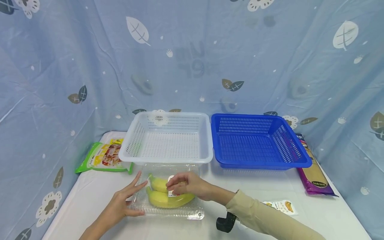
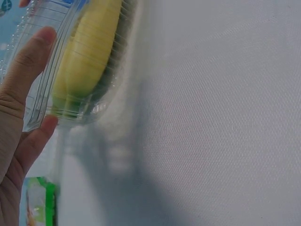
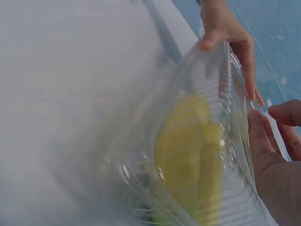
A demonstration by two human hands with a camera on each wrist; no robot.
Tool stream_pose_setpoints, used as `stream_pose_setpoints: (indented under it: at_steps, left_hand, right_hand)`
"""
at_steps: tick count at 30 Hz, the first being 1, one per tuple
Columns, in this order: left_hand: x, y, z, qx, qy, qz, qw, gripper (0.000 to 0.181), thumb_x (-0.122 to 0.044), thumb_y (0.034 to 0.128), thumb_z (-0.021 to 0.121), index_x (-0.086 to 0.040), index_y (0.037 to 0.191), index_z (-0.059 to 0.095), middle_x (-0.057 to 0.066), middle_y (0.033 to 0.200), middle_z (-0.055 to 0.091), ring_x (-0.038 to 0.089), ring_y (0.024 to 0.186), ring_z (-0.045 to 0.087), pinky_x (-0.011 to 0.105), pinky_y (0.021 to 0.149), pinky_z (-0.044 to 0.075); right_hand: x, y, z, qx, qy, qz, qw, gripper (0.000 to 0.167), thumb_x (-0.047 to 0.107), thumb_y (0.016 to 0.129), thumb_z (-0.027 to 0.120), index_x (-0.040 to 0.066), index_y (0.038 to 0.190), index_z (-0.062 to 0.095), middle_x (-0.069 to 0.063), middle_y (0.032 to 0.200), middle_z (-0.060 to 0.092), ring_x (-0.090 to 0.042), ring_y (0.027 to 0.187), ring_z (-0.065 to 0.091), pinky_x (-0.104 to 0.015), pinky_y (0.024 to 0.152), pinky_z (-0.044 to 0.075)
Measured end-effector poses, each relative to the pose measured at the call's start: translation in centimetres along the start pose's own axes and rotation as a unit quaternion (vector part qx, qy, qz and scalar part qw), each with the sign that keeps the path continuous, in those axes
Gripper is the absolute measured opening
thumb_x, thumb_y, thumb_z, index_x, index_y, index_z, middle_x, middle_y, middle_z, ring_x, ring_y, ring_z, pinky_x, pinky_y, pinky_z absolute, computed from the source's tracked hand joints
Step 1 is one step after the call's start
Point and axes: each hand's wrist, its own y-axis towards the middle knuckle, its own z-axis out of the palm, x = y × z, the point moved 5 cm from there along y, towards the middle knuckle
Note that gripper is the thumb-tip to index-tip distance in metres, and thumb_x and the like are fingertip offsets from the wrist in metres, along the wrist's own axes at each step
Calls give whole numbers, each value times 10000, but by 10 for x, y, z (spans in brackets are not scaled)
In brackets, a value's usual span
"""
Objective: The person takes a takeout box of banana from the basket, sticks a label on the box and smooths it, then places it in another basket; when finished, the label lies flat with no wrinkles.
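A clear plastic clamshell box [image 1: 196, 213] lies on the white table, its lid down over yellow bananas [image 1: 163, 199] with greenish stems. A white label with red print [image 1: 171, 193] sits on top of the lid, partly covered by the right hand. My left hand [image 1: 121, 201] rests against the box's left side with its fingers spread, and in the left wrist view its fingertips touch the plastic near one corner. Over the label is my right hand [image 1: 190, 185], its fingers loosely bent and the fingertips at the lid. The right wrist view shows its thumb [image 3: 257, 129] against the box.
Behind the box stand a white basket [image 1: 166, 160] and a blue basket [image 1: 261, 165], side by side. A green-edged food bag [image 1: 103, 156] lies at left, and a purple noodle-like pack [image 1: 315, 178] at right. A banana-printed label sheet [image 1: 280, 206] and a black object [image 1: 225, 224] lie near the right sleeve.
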Motion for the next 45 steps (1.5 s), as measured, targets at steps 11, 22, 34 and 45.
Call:
stream_pose_setpoints:
  at_steps: [11,22,34,45]
  left_hand:
    - [1,-2,-1,-10,-78,-26,10000,849,-295,647,856,-78,1389,505,240,1540,190,548,1178,405,409,635,585]
    - [-1,-4,-1,178,-32,-146,9997,958,-284,618,864,-98,1448,423,143,1589,123,486,1212,408,390,694,585]
    - [-3,-4,-28,-402,319,364,9980,981,-171,593,870,-59,1451,405,73,1581,196,-112,1295,265,333,782,568]
    - [8,16,-73,-1526,1212,222,9806,789,-26,669,838,-97,1385,516,202,1501,331,-122,1301,265,-1,899,342]
  right_hand:
    - [-3,-18,13,586,461,145,9971,309,-30,904,590,-143,1188,546,-273,1226,592,-280,1122,606,-322,942,495]
    - [11,-76,5,-543,-1975,-2592,9439,294,33,917,622,-1,1205,578,-209,1319,542,-333,1220,526,-405,958,487]
    - [-45,-102,3,-1880,-4467,-3226,8130,795,502,816,717,89,1432,430,-340,1521,94,-350,1451,31,-754,884,340]
    - [-52,-94,2,-2387,-3782,-3043,8411,852,431,815,745,40,1464,357,-339,1532,-9,-328,1457,6,-589,1047,317]
